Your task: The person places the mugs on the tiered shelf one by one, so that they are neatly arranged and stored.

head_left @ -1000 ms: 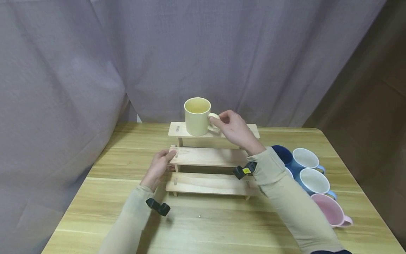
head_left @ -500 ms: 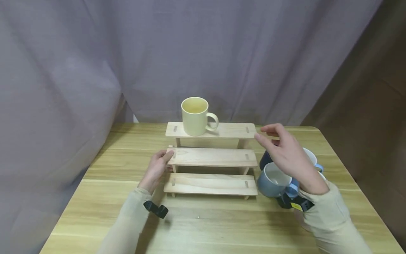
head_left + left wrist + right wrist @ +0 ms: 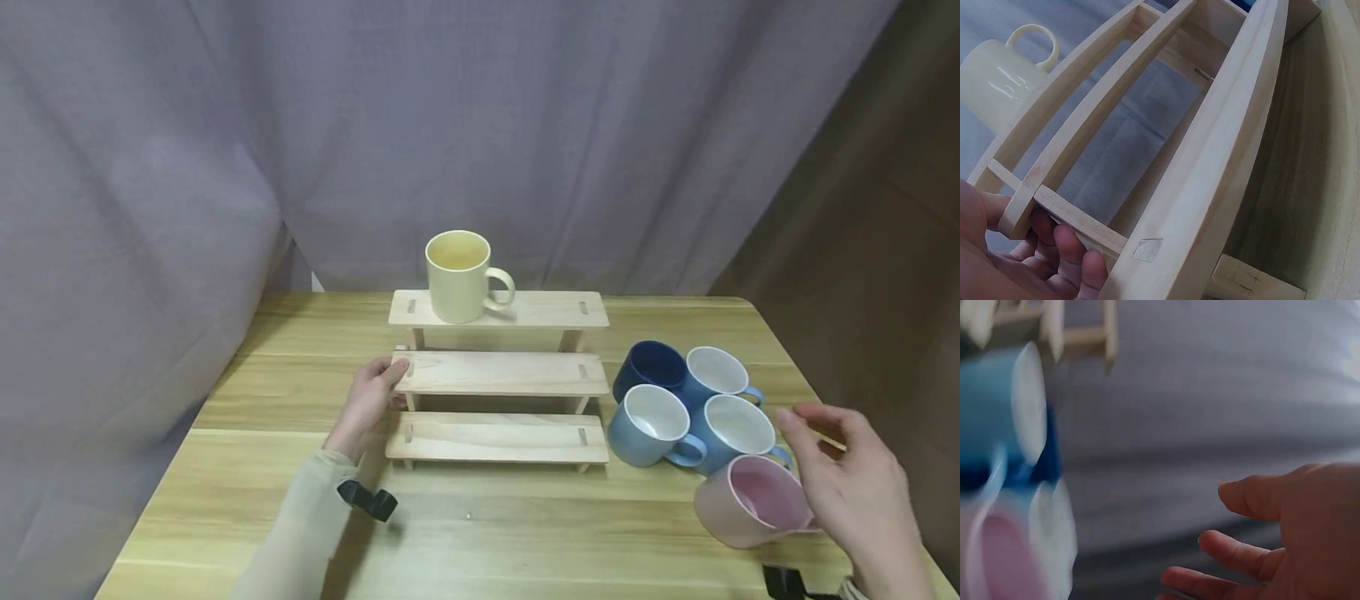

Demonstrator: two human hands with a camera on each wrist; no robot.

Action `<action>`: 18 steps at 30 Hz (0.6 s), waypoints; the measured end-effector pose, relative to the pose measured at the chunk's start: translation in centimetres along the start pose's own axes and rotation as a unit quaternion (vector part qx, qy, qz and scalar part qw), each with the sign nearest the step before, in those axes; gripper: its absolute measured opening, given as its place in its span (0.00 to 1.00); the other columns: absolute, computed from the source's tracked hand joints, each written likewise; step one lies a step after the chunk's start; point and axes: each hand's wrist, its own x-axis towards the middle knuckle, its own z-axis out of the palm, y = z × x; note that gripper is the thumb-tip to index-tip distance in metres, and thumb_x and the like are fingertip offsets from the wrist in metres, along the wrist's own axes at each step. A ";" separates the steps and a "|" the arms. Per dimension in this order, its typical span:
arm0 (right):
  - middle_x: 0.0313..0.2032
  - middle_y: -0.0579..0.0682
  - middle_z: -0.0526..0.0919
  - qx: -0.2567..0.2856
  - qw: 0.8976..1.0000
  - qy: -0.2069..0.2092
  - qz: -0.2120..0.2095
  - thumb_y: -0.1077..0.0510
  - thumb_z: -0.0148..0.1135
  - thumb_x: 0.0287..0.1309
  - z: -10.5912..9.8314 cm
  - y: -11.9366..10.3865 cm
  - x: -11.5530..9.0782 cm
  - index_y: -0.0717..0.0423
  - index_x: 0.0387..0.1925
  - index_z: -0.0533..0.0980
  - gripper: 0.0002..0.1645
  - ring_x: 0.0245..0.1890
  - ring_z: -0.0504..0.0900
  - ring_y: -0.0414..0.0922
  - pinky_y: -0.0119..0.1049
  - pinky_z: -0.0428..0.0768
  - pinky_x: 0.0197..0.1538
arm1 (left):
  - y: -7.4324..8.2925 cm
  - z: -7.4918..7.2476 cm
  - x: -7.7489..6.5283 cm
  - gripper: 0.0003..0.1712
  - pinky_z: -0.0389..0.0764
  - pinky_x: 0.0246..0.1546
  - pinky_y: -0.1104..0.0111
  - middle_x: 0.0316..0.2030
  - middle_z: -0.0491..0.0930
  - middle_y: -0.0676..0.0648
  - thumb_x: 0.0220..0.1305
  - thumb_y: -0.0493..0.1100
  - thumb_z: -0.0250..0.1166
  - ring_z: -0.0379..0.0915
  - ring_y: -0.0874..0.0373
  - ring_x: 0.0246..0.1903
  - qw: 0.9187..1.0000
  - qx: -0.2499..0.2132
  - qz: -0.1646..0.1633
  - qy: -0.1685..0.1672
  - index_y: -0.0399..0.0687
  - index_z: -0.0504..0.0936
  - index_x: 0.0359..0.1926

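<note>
A three-step wooden rack (image 3: 498, 373) stands on the table, a pale yellow mug (image 3: 459, 287) upright on its top step with the handle to the right. My left hand (image 3: 367, 404) grips the left end of the middle step, thumb on top; the left wrist view shows its fingers (image 3: 1069, 247) curled beneath. At the right, my right hand (image 3: 858, 483) is beside the pink mug (image 3: 738, 504), partly covering its handle. Its fingers are spread and hold nothing; whether they touch that handle I cannot tell. In the right wrist view the thumb (image 3: 1250, 495) is apart from the fingers.
Right of the rack cluster a dark blue mug (image 3: 651, 371) and light blue mugs (image 3: 647, 425), close together, handles toward the right. A grey curtain (image 3: 480, 142) hangs behind the wooden table (image 3: 480, 533). The table's right edge runs close to my right hand.
My right hand has let go of the yellow mug's handle, leaving the mug on the top step. It has swung right and toward me, to the pink mug. The left hand keeps its grip.
</note>
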 end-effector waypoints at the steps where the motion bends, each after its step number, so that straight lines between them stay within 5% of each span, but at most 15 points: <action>1: 0.57 0.61 0.76 -0.009 1.000 0.001 0.019 0.41 0.58 0.65 -0.1 1.0 -0.3 0.59 0.59 0.70 0.32 0.40 0.74 0.22 0.22 0.63 0.34 | 0.0 0.1 0.0 0.20 0.78 0.33 0.65 0.36 0.78 0.46 0.72 0.47 0.57 0.76 0.57 0.30 1.000 -0.001 0.002 0.001 0.34 0.73 0.54; 4: 0.59 0.70 0.72 -0.033 0.998 -0.005 0.054 0.40 0.54 0.67 -0.1 3.8 -0.8 0.63 0.61 0.68 0.35 0.41 0.78 0.34 0.25 0.62 0.34 | -0.1 0.1 0.1 0.20 0.78 0.31 0.66 0.35 0.78 0.46 0.71 0.46 0.57 0.76 0.58 0.28 1.000 -0.011 0.002 0.007 0.33 0.73 0.54; 6: 0.58 0.71 0.72 -0.030 0.998 -0.011 0.061 0.40 0.53 0.68 0.2 5.6 -1.0 0.65 0.62 0.67 0.35 0.37 0.73 0.26 0.21 0.63 0.32 | -0.2 0.1 0.1 0.20 0.78 0.30 0.67 0.34 0.78 0.46 0.71 0.45 0.57 0.76 0.58 0.28 1.000 -0.015 0.003 0.008 0.32 0.73 0.54; 9: 0.46 0.45 0.82 -0.006 0.998 -0.017 0.061 0.42 0.52 0.68 1.0 7.8 -1.3 0.68 0.61 0.67 0.36 0.35 0.65 0.16 0.14 0.64 0.30 | -0.2 0.1 0.2 0.21 0.77 0.30 0.67 0.34 0.78 0.46 0.71 0.46 0.57 0.75 0.58 0.28 1.000 -0.016 0.002 0.009 0.32 0.72 0.54; 12: 0.34 0.18 0.69 0.027 0.998 -0.011 0.055 0.44 0.52 0.69 2.0 9.4 -1.5 0.70 0.59 0.68 0.34 0.33 0.59 0.11 0.12 0.64 0.31 | -0.1 0.2 0.2 0.21 0.77 0.31 0.67 0.35 0.78 0.46 0.72 0.46 0.56 0.76 0.58 0.29 1.000 -0.013 0.000 0.008 0.32 0.72 0.54; 18: 0.36 0.07 0.63 0.051 0.998 0.000 0.042 0.45 0.48 0.72 3.2 11.4 -2.3 0.58 0.58 0.74 0.25 0.40 0.60 0.11 0.11 0.58 0.42 | -0.1 0.3 0.3 0.21 0.77 0.29 0.68 0.33 0.79 0.47 0.72 0.45 0.57 0.76 0.59 0.27 1.000 -0.016 0.003 0.007 0.31 0.72 0.55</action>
